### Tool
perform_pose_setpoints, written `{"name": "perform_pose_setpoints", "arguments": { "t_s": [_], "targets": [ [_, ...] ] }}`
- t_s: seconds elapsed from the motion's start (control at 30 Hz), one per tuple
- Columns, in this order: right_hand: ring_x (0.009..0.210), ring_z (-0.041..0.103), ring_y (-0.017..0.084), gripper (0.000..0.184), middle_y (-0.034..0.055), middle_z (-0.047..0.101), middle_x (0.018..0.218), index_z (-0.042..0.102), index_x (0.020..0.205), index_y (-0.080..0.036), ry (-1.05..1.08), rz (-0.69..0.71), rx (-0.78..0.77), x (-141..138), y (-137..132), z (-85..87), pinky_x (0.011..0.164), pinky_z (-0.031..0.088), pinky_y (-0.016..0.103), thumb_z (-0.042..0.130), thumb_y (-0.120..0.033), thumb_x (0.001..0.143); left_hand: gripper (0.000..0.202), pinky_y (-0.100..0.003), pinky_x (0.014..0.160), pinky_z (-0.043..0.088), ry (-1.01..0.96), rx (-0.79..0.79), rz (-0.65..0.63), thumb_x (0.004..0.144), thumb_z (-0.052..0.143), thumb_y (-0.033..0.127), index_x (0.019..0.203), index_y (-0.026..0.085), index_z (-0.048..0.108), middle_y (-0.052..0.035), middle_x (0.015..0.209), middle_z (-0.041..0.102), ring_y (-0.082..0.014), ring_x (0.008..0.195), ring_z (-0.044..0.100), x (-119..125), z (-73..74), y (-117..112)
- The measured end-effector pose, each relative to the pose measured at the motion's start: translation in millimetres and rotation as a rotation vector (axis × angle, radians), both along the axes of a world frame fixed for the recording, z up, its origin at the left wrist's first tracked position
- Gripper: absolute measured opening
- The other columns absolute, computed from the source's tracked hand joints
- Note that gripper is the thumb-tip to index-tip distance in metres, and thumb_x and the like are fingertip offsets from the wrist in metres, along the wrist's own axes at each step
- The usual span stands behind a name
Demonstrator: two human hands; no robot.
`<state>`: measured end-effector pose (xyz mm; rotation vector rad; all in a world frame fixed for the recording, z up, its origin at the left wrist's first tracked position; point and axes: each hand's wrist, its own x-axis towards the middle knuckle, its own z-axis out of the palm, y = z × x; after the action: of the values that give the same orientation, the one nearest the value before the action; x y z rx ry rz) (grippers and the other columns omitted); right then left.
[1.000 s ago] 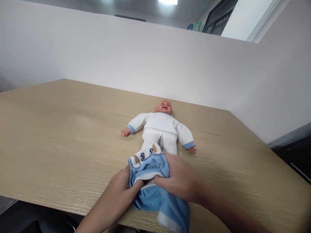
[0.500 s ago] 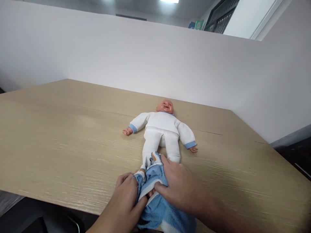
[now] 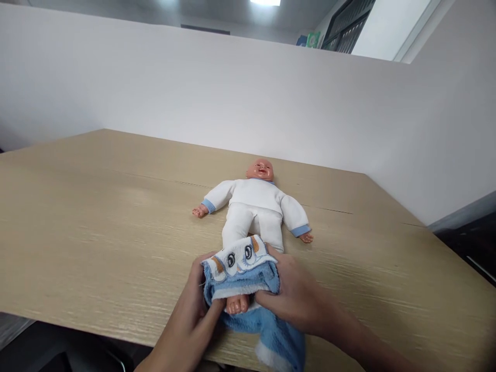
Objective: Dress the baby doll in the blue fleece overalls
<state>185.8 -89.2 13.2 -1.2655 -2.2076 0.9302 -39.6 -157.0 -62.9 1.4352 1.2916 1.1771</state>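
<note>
A baby doll [image 3: 256, 199] in a white top with blue cuffs lies on its back, arms spread and feet toward me. Blue fuzzy doll pants [image 3: 248, 281] with a white band and embroidered eyes are around its lower legs. My left hand [image 3: 197, 305] grips the left side of this garment, fingers behind and thumb near the opening. On the right side, my right hand [image 3: 289, 289] pinches the cloth the same way. One doll foot [image 3: 237, 304] pokes out of the opening between my thumbs; the other foot is hidden. A blue leg with a white cuff hangs over the table's front edge.
The doll lies on a wooden table [image 3: 116, 232] with a thin seam across its back part. Behind it stands a white partition [image 3: 194, 88]. A black chair [image 3: 58, 346] is at the lower left, and something dark sits beyond the right edge.
My hands have moved apart and stretched the garment's band wide, so both embroidered eyes show flat. The doll's foot now sticks out further through the opening.
</note>
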Motion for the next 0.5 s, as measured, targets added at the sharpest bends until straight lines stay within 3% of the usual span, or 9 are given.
{"name": "perform_pose_setpoints", "arguments": {
  "t_s": [0.2,0.37,0.5],
  "targets": [
    [0.101,0.077,0.027,0.034,0.0045,0.082,0.116,0.071,0.108,-0.024,0.13,0.024,-0.032,-2,8,2.3,0.093,0.058,0.037,0.069,-0.012,0.075,0.051,-0.041,0.134,0.037,0.005,-0.017,-0.067,0.112,0.058,0.051,0.157,0.027,0.054,-0.01,0.169,0.055,-0.0297,0.161,0.047,-13,0.8,23],
    [0.093,0.077,0.025,0.02,0.0024,0.082,0.102,0.074,0.099,-0.023,0.132,0.02,0.005,-1,16,-1.0,0.09,0.058,0.037,0.074,-0.018,0.08,0.053,-0.042,0.139,0.028,0.045,0.074,-0.094,0.112,0.06,0.048,0.161,0.028,0.057,-0.008,0.176,0.048,-0.0297,0.167,0.038,-25,9.4,45],
    [0.092,0.074,0.024,0.016,0.0011,0.08,0.099,0.074,0.093,-0.022,0.165,0.147,0.063,3,31,-8.8,0.093,0.057,0.038,0.083,-0.024,0.08,0.053,-0.044,0.136,0.035,-0.01,0.079,-0.247,0.11,0.065,0.048,0.158,0.027,0.062,-0.0094,0.172,0.054,-0.0343,0.161,0.046,-33,16.6,64]
  ]
}}
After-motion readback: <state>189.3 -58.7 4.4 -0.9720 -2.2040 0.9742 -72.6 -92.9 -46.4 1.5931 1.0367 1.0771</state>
